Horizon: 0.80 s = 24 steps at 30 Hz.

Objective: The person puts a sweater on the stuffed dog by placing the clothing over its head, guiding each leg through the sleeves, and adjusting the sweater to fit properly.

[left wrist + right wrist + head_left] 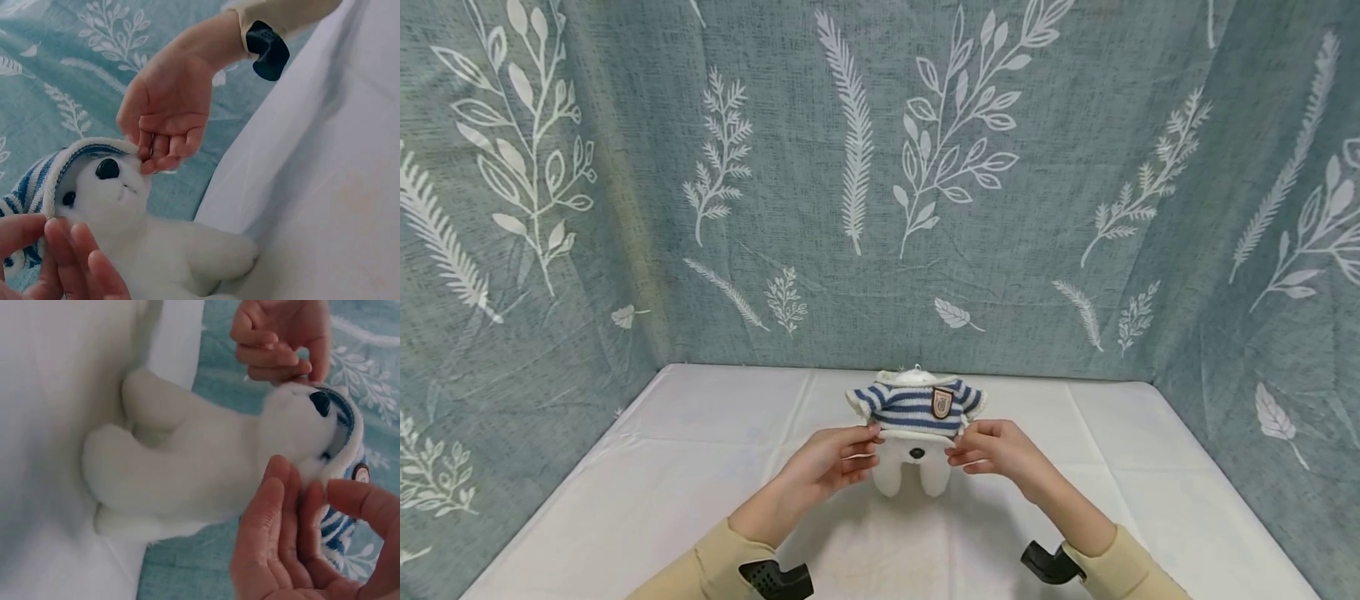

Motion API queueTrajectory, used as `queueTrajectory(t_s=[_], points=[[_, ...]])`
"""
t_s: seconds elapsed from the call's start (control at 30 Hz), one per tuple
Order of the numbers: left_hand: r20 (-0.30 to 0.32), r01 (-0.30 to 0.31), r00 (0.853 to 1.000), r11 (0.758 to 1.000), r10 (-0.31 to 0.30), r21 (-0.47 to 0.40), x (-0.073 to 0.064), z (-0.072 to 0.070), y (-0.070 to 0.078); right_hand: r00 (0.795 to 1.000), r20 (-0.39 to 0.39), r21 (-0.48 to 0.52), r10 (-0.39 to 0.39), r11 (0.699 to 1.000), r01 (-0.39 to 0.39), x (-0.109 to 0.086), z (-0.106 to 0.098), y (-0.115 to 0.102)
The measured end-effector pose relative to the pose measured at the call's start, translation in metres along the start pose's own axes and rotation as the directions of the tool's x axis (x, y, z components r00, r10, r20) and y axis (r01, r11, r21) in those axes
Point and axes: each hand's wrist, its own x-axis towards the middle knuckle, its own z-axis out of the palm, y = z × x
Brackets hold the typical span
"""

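Observation:
A white plush bear (889, 467) sits upright on the white table, its black nose showing. A blue-and-white striped knit sweater (902, 410) with a shield-shaped badge (942, 403) is pulled over the top of its head, short sleeves spread to both sides. My left hand (835, 458) pinches the sweater's cream hem at the left between thumb and forefinger. At the opposite side my right hand (1000, 450) pinches the same hem. One eye and the muzzle (119, 187) show below the hem in the left wrist view. The ears are hidden under the knit.
A white cloth (715, 450) covers the table. Blue-green curtains (775, 167) with white leaf prints hang behind it and at both sides. Black straps with small mounts (778, 579) sit at both wrists, over beige sleeves (715, 562).

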Motion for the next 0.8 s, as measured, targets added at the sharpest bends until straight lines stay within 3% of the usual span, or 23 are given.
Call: queueTrajectory(t_s=[0.2, 0.4, 0.53, 0.6, 0.8], points=[[0.096, -0.024, 0.995, 0.996, 0.032, -0.086, 0.000, -0.003, -0.003, 0.996, -0.011, -0.108, -0.093, 0.990, 0.091, 0.002, -0.004, 0.008], [0.224, -0.067, 0.970, 0.988, 0.098, -0.141, 0.001, -0.013, -0.004, 0.982, 0.014, -0.219, -0.189, 0.957, 0.188, 0.003, -0.011, 0.017], [0.274, -0.096, 0.953, 0.988, 0.127, -0.123, 0.003, -0.020, -0.007, 0.965, 0.054, -0.254, -0.257, 0.931, 0.262, 0.005, -0.015, 0.024], [0.297, -0.122, 0.944, 0.988, 0.144, -0.090, 0.005, -0.024, -0.009, 0.947, 0.087, -0.256, -0.309, 0.912, 0.321, 0.006, -0.017, 0.028], [0.359, -0.248, 0.910, 0.966, 0.207, 0.071, 0.011, -0.036, -0.015, 0.904, 0.101, -0.296, -0.416, 0.855, 0.426, 0.010, -0.020, 0.041]])
